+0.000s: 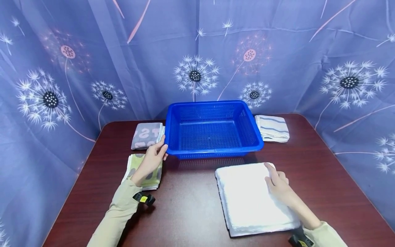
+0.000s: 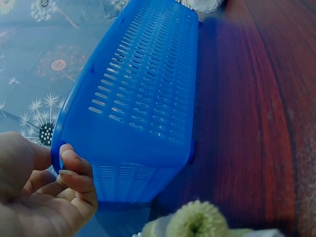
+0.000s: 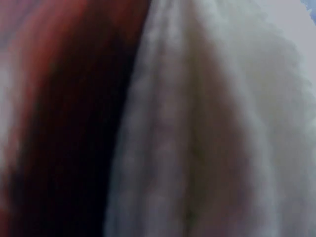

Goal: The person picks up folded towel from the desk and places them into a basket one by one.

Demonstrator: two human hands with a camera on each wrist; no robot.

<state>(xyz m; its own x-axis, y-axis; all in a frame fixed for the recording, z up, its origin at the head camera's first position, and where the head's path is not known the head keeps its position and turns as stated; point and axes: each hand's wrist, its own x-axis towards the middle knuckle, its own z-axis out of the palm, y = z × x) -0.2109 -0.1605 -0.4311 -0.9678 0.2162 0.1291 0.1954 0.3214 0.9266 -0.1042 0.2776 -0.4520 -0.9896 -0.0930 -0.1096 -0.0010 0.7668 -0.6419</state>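
A blue perforated plastic basket (image 1: pixel 213 151) stands at the back of the table. My left hand (image 1: pixel 155 153) pinches its front left corner; in the left wrist view, the fingers curl around the basket's rim (image 2: pixel 58 123). At the front right lies a folded white towel (image 1: pixel 247 199). My right hand (image 1: pixel 279 185) rests at the towel's right side near its far corner, index finger and thumb spread apart on the top. Very close and blurred, the towel's layered edge (image 3: pixel 153 128) fills much of the right wrist view, where the hand itself is out of sight.
Left of the basket lies a folded grey towel with pink letters (image 1: pixel 145 135), and a folded green patterned towel (image 1: pixel 154 178) is under my left forearm. A striped white towel (image 1: pixel 272 128) sits right of the basket. Behind the table (image 1: pixel 191 206) hangs a dandelion-print curtain (image 1: pixel 148 68).
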